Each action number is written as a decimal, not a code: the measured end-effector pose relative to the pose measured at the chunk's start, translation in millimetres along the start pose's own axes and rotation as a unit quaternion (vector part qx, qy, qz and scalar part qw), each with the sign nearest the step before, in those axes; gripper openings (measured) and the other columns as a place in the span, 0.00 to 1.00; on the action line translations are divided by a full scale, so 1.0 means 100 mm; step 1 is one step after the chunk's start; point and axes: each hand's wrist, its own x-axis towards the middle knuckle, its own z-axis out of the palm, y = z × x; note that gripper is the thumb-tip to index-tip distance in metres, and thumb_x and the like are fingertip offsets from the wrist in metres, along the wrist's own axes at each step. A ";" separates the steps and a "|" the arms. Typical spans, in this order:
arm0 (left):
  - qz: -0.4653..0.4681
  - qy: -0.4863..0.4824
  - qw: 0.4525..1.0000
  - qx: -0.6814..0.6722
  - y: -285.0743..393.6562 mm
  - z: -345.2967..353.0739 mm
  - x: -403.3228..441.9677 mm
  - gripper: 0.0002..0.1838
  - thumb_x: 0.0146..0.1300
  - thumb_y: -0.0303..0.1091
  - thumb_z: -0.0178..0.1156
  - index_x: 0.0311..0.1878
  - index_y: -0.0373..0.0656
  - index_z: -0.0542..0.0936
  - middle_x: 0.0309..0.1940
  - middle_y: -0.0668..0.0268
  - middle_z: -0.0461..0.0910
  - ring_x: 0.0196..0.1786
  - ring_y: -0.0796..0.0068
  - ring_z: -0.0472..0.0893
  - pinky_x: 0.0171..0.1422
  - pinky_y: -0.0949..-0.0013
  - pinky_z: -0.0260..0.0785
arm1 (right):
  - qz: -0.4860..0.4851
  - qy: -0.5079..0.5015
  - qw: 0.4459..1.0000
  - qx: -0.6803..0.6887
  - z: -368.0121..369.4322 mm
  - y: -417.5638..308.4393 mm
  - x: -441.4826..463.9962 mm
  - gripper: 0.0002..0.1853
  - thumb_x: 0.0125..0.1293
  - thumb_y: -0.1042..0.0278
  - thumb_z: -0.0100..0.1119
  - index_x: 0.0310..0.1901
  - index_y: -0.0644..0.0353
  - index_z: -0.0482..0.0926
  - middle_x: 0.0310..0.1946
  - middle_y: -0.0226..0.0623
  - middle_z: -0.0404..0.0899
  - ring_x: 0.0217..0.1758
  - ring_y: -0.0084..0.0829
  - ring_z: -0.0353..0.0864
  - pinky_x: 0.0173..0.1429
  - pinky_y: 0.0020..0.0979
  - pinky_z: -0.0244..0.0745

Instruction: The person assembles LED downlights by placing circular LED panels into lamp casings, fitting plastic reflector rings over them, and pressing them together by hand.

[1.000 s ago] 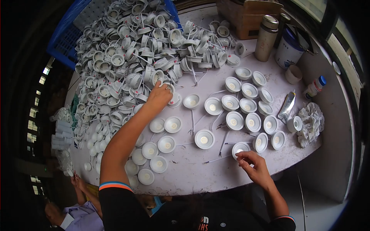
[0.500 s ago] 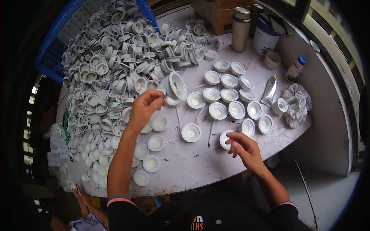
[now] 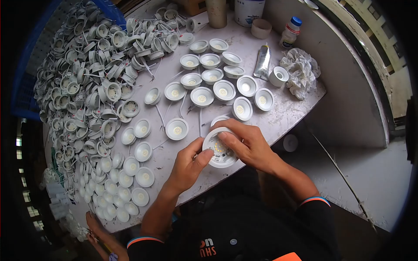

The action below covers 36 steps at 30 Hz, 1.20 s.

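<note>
Lamp housing [image 3: 222, 153] smooth plastic; tube [image 3: 262, 63] glossy, metallic.

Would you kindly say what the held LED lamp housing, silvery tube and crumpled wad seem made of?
LED lamp housing: perhaps plastic or painted metal, looking smooth, white and satiny.
Silvery tube: likely thin metal or foil laminate, from its bright, streaky sheen.
Crumpled wad: perhaps paper or thin cloth, matte white, deeply creased.
</note>
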 end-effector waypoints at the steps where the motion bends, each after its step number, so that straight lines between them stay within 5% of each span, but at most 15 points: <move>1: -0.003 0.000 1.000 -0.001 0.04 0.01 -0.01 0.19 0.73 0.43 0.53 0.50 0.33 0.76 0.36 0.65 0.79 0.38 0.81 0.75 0.44 0.73 0.68 | 0.009 -0.012 0.999 -0.036 -0.03 -0.03 -0.01 0.15 0.73 0.61 0.53 0.51 0.64 0.78 0.34 0.44 0.80 0.32 0.32 0.80 0.38 0.31 0.74; 6: -0.099 -0.009 0.990 0.103 0.10 0.05 0.05 0.16 0.72 0.38 0.53 0.50 0.33 0.76 0.33 0.68 0.77 0.35 0.84 0.71 0.39 0.74 0.66 | 0.005 -0.003 0.996 -0.093 -0.07 -0.05 -0.02 0.14 0.70 0.62 0.55 0.50 0.61 0.80 0.32 0.45 0.81 0.30 0.40 0.81 0.35 0.34 0.74; 8: -0.124 -0.033 0.987 0.092 0.09 0.01 0.13 0.16 0.72 0.37 0.53 0.50 0.32 0.76 0.34 0.68 0.78 0.35 0.84 0.71 0.40 0.74 0.66 | -0.068 0.017 0.984 -0.161 -0.07 0.04 -0.01 0.14 0.68 0.63 0.56 0.50 0.59 0.80 0.33 0.45 0.82 0.31 0.44 0.82 0.35 0.37 0.75; 12: -0.164 -0.079 0.982 0.049 0.15 0.03 0.24 0.16 0.70 0.35 0.52 0.51 0.31 0.75 0.36 0.67 0.78 0.37 0.84 0.72 0.43 0.73 0.68 | -0.037 0.013 0.979 -0.199 -0.13 0.06 0.02 0.13 0.68 0.62 0.56 0.50 0.58 0.80 0.35 0.45 0.83 0.34 0.46 0.82 0.37 0.39 0.76; 16: -0.176 -0.121 0.975 0.060 0.09 0.04 0.36 0.16 0.68 0.32 0.50 0.52 0.30 0.75 0.38 0.65 0.79 0.39 0.81 0.74 0.46 0.71 0.69 | -0.033 -0.006 0.984 -0.173 -0.20 0.19 0.07 0.14 0.68 0.60 0.55 0.50 0.57 0.80 0.34 0.44 0.83 0.34 0.46 0.82 0.38 0.39 0.75; 21: -0.165 -0.050 0.981 0.083 0.04 0.16 0.51 0.17 0.65 0.29 0.47 0.53 0.29 0.74 0.39 0.63 0.79 0.42 0.75 0.76 0.49 0.68 0.70 | -0.002 0.002 0.998 -0.066 -0.30 0.35 0.16 0.16 0.69 0.57 0.55 0.50 0.59 0.81 0.35 0.44 0.84 0.35 0.41 0.84 0.40 0.36 0.76; 22: -0.133 -0.043 0.988 0.068 -0.09 0.16 0.53 0.16 0.65 0.30 0.47 0.51 0.31 0.75 0.34 0.65 0.78 0.34 0.80 0.75 0.39 0.72 0.69 | -0.008 0.026 0.999 -0.034 -0.32 0.40 0.16 0.16 0.69 0.58 0.58 0.49 0.61 0.82 0.37 0.43 0.84 0.36 0.35 0.84 0.41 0.32 0.76; 23: -0.126 -0.046 0.989 0.066 -0.14 0.13 0.55 0.16 0.65 0.30 0.47 0.51 0.31 0.75 0.34 0.65 0.78 0.34 0.80 0.75 0.39 0.72 0.69 | -0.011 0.029 0.999 -0.040 -0.42 0.46 0.19 0.16 0.69 0.58 0.58 0.49 0.61 0.82 0.37 0.43 0.84 0.36 0.35 0.84 0.41 0.32 0.76; 25: -0.197 -0.006 0.980 -0.011 -0.20 0.03 0.55 0.12 0.65 0.30 0.49 0.47 0.34 0.76 0.27 0.70 0.73 0.23 0.86 0.67 0.25 0.76 0.61 | -0.041 0.192 0.979 -0.061 -0.77 0.59 0.26 0.15 0.67 0.60 0.61 0.48 0.61 0.83 0.40 0.41 0.84 0.37 0.31 0.83 0.41 0.29 0.76; 27: -0.204 0.012 0.978 -0.046 -0.23 0.02 0.51 0.10 0.65 0.30 0.49 0.44 0.36 0.75 0.25 0.72 0.71 0.21 0.89 0.63 0.23 0.78 0.55 | -0.032 0.302 0.936 -0.176 -1.26 0.68 0.34 0.15 0.64 0.62 0.64 0.49 0.60 0.83 0.44 0.41 0.84 0.42 0.33 0.83 0.46 0.31 0.76; 32: -0.231 0.041 0.965 -0.115 -0.18 0.03 0.43 0.07 0.66 0.30 0.51 0.42 0.38 0.74 0.24 0.75 0.68 0.20 0.90 0.59 0.21 0.79 0.50 | -0.033 0.249 0.838 -0.484 -2.02 1.18 0.52 0.22 0.56 0.58 0.69 0.52 0.58 0.83 0.54 0.39 0.81 0.56 0.41 0.76 0.61 0.40 0.71; 36: -0.231 0.047 0.959 -0.158 -0.21 0.00 0.40 0.08 0.65 0.31 0.52 0.42 0.37 0.74 0.24 0.74 0.69 0.20 0.90 0.58 0.21 0.79 0.50 | 0.001 0.196 0.855 -0.480 -2.13 1.23 0.56 0.24 0.54 0.56 0.70 0.51 0.57 0.83 0.55 0.38 0.80 0.58 0.41 0.75 0.63 0.40 0.70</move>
